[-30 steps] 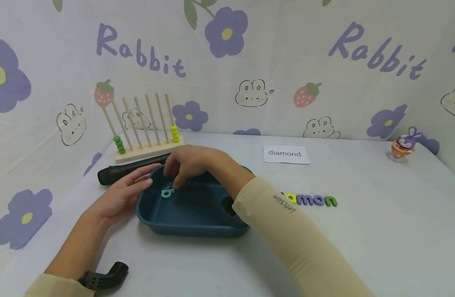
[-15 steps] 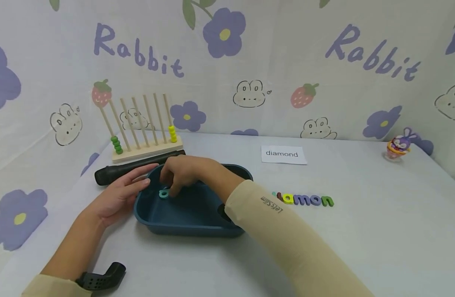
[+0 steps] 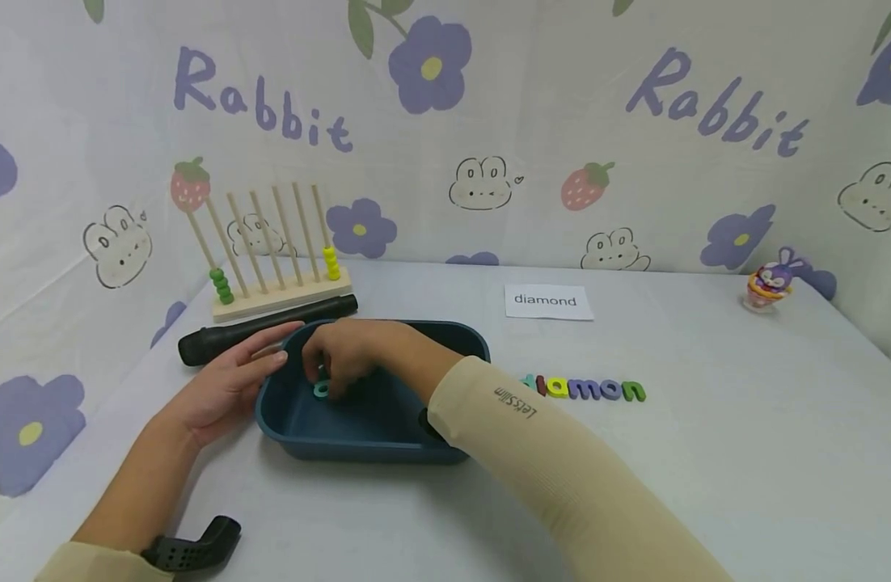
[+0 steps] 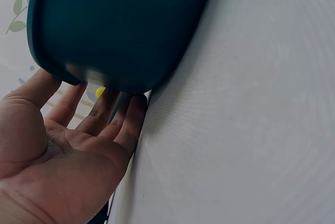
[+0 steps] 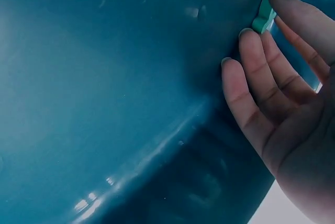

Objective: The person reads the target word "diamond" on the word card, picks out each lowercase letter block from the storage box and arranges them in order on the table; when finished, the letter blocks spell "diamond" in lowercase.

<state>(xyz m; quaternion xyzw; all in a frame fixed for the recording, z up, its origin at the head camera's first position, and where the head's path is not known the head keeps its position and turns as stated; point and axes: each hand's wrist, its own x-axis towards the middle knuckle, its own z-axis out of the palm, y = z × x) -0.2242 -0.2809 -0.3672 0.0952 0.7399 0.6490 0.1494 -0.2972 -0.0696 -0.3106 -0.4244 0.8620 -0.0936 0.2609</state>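
A dark blue plastic tray (image 3: 373,454) sits on the table in the head view. My left hand (image 3: 223,396) rests against its left end with loosely extended fingers; the left wrist view has the thumb near the rim and the other fingers at the wall. Inside the tray, my right hand (image 3: 351,356) reaches down near the left end. Its thumb and fingertips pinch a small teal-green letter (image 5: 265,14), seen edge-on in the right wrist view. In the head view, the fingers partly cover this letter, and its round loop shows.
Coloured letters (image 3: 584,389) reading "diamon" lie right of the tray, the first partly behind the right sleeve. Behind them is a card (image 3: 548,301) printed "diamond". A black microphone (image 3: 271,327) and a wooden bead rack (image 3: 281,296) stand behind the tray. A purple rabbit toy (image 3: 771,283) is far right.
My right hand has lowered deeper into the tray and closed its fingertips on the teal letter. The left hand keeps its place at the tray's end. The head view has shifted slightly.
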